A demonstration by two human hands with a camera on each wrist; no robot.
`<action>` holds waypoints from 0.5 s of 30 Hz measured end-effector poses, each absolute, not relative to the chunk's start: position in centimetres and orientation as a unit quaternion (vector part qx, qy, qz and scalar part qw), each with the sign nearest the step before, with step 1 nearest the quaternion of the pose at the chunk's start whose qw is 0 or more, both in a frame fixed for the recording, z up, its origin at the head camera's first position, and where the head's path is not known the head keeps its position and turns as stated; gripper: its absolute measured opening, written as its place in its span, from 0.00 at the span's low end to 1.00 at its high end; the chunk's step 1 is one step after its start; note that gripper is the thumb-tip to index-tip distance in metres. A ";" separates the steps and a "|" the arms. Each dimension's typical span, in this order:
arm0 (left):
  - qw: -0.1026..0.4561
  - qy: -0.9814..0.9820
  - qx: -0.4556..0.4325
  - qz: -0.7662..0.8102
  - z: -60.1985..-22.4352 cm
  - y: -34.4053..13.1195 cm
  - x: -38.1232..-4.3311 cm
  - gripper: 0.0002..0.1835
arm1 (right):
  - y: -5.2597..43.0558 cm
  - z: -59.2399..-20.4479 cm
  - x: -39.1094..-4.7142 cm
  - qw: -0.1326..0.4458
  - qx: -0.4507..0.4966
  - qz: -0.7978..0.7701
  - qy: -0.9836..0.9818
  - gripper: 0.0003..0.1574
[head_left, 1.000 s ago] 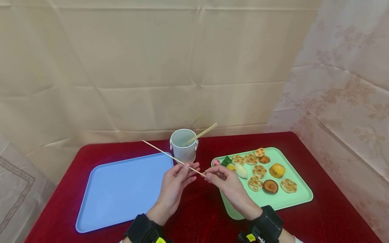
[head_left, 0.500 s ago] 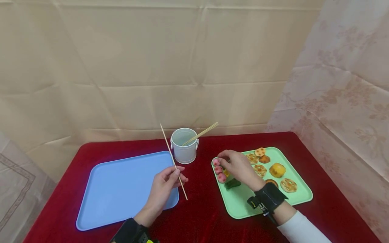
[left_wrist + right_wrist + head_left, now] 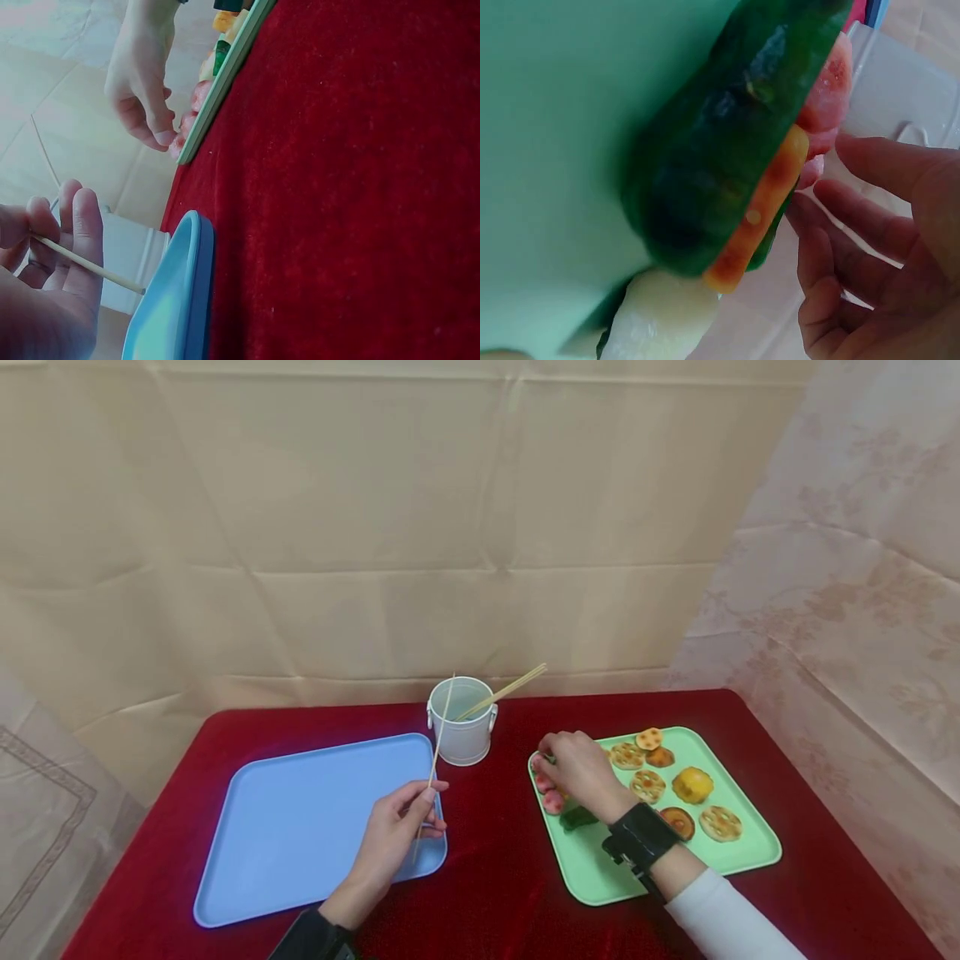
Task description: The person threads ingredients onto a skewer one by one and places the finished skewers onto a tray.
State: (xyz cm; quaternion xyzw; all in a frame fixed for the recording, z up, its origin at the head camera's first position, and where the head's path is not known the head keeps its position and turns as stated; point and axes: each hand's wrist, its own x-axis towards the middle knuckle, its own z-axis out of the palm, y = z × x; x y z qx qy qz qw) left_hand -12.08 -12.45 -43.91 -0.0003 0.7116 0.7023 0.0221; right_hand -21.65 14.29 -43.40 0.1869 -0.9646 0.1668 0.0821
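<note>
A thin wooden skewer (image 3: 440, 735) slants upward from my left hand (image 3: 397, 827), which pinches it over the right edge of the blue tray (image 3: 300, 827). At the far left corner of the green tray (image 3: 600, 872), my right hand (image 3: 581, 768) has its thumb and fingertips around the farthest of the pink meat pieces (image 3: 811, 171). The other pink pieces (image 3: 552, 802) lie in a row along the tray's left edge. Close by in the right wrist view are a dark green pepper piece (image 3: 720, 135), an orange-yellow strip (image 3: 742, 232) and a white piece (image 3: 660, 315).
A white bucket (image 3: 465, 743) with several skewers (image 3: 517, 683) leaning in it stands behind, between the trays. Several lotus root slices (image 3: 722, 823), a mushroom (image 3: 677, 822) and a yellow piece (image 3: 692, 785) lie on the green tray. Red cloth covers the table.
My right hand has left the skewer and gone to the pink pieces at the green tray. My left hand has moved left and down, turning the skewer more upright. A green piece shifted toward me.
</note>
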 end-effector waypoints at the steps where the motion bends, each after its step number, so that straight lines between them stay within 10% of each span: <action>1: 0.022 0.712 -0.002 0.702 -43.9 -12.5 -12.1 0.17 | 14.2 -43.4 -21.7 0.081 0.185 0.166 -0.965 0.10; 15: 0.024 0.718 -0.015 0.695 -44.0 -12.7 -12.1 0.17 | 13.8 -43.9 -22.4 0.030 0.137 0.181 -0.974 0.11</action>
